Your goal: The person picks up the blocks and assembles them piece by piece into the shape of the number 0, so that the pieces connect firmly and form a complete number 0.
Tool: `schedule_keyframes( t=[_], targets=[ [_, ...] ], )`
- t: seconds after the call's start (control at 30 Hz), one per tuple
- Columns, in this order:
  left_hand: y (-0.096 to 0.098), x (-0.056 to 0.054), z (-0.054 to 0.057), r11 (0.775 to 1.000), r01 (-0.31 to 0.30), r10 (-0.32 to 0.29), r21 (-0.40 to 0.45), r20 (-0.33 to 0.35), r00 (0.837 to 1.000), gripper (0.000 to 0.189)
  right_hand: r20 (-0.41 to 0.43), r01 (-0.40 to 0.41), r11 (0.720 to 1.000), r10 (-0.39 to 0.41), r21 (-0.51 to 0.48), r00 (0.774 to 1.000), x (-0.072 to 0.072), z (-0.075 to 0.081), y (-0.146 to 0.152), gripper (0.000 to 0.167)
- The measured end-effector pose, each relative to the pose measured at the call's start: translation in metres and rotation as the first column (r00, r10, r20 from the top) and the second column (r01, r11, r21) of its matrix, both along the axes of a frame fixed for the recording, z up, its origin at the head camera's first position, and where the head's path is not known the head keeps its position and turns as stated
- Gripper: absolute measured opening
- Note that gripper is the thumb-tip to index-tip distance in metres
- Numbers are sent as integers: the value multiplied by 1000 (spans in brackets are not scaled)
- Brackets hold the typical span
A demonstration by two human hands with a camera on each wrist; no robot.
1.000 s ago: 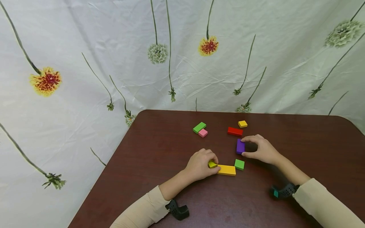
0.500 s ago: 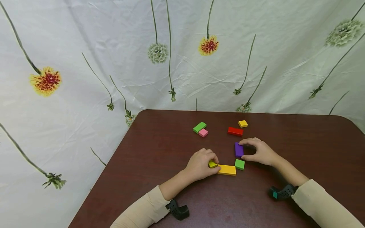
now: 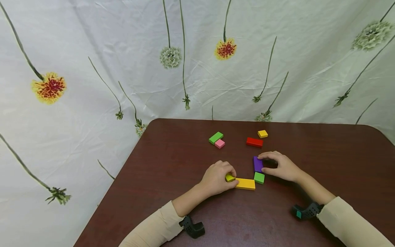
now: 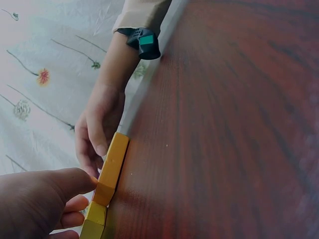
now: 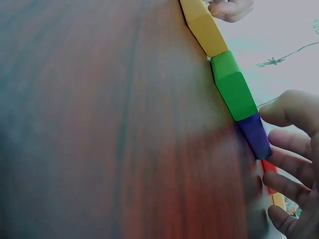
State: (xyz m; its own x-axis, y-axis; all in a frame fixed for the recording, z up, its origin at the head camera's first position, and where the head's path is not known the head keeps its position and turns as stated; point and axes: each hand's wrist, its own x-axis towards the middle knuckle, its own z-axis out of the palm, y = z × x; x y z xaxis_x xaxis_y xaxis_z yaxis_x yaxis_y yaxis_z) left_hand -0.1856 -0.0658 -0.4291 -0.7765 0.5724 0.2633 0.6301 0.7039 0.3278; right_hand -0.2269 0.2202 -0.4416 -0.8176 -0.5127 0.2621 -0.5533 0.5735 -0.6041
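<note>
In the head view my left hand [image 3: 217, 176] curls its fingers over a small lime-yellow block [image 3: 229, 177]. Its thumb touches the near end of a longer orange-yellow block [image 3: 245, 184]. A green block [image 3: 259, 177] sits against that block's right end. My right hand [image 3: 283, 165] holds a purple block [image 3: 258, 164] from the right, index finger at its far end and thumb near its lower right corner. The purple block's near end meets the green one. In the right wrist view the orange-yellow block [image 5: 205, 27], green block [image 5: 232, 87] and purple block [image 5: 255, 137] form a line.
Farther back on the brown table [image 3: 172, 154] lie a red block [image 3: 254, 142] and a small yellow block [image 3: 262, 134]. A long green block [image 3: 215, 138] touches a pink block [image 3: 219, 144] at the back left. A flowered cloth [image 3: 123, 41] hangs behind the table.
My right hand has slid the purple block toward me and slightly left, closing the gap to the green block. The left hand has stayed in place.
</note>
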Motion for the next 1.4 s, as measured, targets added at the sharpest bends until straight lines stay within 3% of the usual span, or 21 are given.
schedule_keyframes(
  t=[0.3, 0.53, 0.77, 1.0, 1.27, 1.4],
  targets=[
    [0, 0, -1, 1000, -7, 7, 4, 3, 1000, 16, -6, -2, 1000, 2, -25, 1000, 4, 0, -1, 38],
    [1, 0, -1, 1000, -12, 12, -1, 9, 1000, 17, -57, 15, 997, -19, -82, 998, 19, -4, -8, 39],
    [0, -1, -3, 1000, -15, 15, -4, 15, 1000, 16, -124, 6, 998, -13, -58, 992, 27, -7, -12, 36],
    [0, -1, -3, 1000, -16, 16, -5, 12, 1000, 17, -122, 31, 998, -37, -53, 992, 30, -10, -13, 36],
    [-1, -1, -1, 999, 6, -7, -33, -51, 999, 17, -108, 33, 997, -41, -74, 993, 29, -13, -13, 37],
    [-3, -11, 8, 999, 35, -33, 13, -126, 991, 16, -106, 33, 996, -42, -85, 993, 29, -14, -13, 36]
  ],
)
